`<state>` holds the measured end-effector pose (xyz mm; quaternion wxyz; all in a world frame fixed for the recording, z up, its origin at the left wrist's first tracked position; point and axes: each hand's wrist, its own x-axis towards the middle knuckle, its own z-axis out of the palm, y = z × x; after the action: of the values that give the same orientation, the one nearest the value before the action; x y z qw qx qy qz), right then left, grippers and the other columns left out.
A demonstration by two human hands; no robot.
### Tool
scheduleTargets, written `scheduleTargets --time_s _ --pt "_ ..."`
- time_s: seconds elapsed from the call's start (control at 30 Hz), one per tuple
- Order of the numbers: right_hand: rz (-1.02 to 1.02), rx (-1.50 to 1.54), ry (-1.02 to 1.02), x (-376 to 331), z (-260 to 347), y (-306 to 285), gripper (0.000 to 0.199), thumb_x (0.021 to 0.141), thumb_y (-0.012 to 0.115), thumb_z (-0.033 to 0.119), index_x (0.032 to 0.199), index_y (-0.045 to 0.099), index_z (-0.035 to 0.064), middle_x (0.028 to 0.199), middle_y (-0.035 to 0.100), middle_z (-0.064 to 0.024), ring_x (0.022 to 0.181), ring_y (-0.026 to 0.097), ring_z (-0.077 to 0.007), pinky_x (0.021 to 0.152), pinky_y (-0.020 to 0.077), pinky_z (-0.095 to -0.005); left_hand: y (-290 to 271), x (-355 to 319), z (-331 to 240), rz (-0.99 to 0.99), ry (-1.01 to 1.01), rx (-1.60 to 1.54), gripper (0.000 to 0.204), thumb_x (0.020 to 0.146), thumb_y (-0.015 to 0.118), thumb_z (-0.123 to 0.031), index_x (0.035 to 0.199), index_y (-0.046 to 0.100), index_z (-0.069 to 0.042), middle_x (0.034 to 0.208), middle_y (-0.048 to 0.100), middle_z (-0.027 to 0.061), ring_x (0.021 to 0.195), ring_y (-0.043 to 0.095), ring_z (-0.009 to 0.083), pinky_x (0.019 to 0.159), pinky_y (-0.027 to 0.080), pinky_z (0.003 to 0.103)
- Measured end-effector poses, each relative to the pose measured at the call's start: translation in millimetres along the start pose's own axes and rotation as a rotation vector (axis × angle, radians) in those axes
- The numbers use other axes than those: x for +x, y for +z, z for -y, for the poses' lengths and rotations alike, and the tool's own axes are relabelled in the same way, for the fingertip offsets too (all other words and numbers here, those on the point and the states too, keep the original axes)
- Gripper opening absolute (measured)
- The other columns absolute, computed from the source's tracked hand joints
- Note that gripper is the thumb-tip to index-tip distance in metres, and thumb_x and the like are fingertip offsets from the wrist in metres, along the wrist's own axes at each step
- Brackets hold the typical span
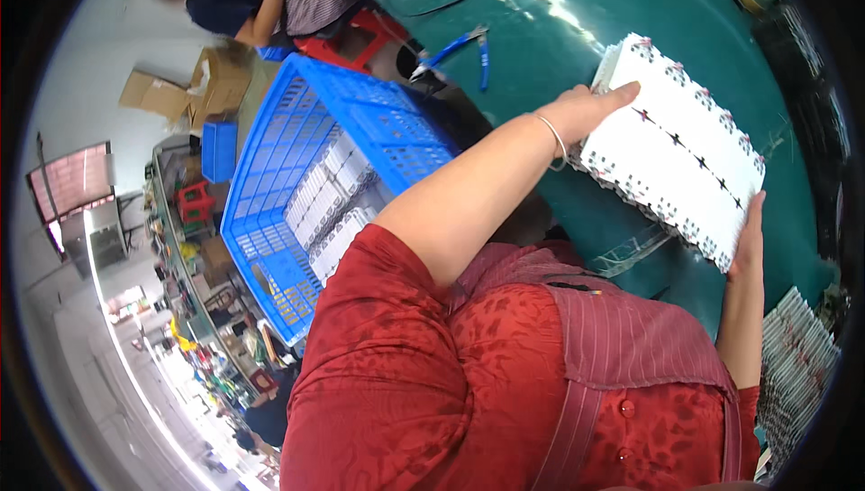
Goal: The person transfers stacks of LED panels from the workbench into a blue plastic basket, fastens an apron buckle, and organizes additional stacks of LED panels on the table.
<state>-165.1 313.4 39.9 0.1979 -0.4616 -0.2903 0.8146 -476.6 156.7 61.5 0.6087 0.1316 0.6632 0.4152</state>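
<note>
Red patterned fabric of the person's top (pixel 405 383), with a striped apron bib over it, fills the lower middle of the view; beyond it spreads the green table (pixel 559 31), and to the left stands a blue slatted plastic crate (pixel 297 131) with rows of white strips stacked inside; on the table lies a white stack of panel boards (pixel 671 144), its edges trimmed with small red and dark parts, tilted across the right side; the left hand (pixel 590 108), a thin bangle at its wrist, lies flat with fingers stretched along the stack's upper-left edge; the right hand (pixel 748 239) presses open against the lower-right corner; blue-handled pliers (pixel 464 45) rest well apart, near the crate; another person sits at top left.
</note>
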Motion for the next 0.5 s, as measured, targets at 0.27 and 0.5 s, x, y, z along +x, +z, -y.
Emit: scheduleTargets --time_s 0.27,0.5 --pt "0.063 -0.187 -0.090 -51 -15 112 0.067 0.100 0.037 0.052 0.143 0.035 0.0015 0.139 0.048 -0.0149 0.118 0.056 -0.0255 0.099 0.0458 -0.0363 -81 -137 14 -0.235 0.297 0.026 0.076 0.088 0.059 -0.056 0.121 0.053 0.012 0.109 0.065 0.0162 0.097 0.064 0.0189 0.081 0.051 0.030" --pt "0.325 -0.372 -0.292 -107 -50 324 0.065 0.100 0.039 0.050 0.141 0.039 -0.0002 0.130 0.056 -0.0135 0.114 0.059 -0.0214 0.098 0.0464 -0.0345 -222 -332 59 -0.222 0.553 -0.351 0.050 0.095 0.059 -0.036 0.130 0.051 0.000 0.123 0.061 0.0123 0.111 0.060 0.0197 0.098 0.047 0.033"
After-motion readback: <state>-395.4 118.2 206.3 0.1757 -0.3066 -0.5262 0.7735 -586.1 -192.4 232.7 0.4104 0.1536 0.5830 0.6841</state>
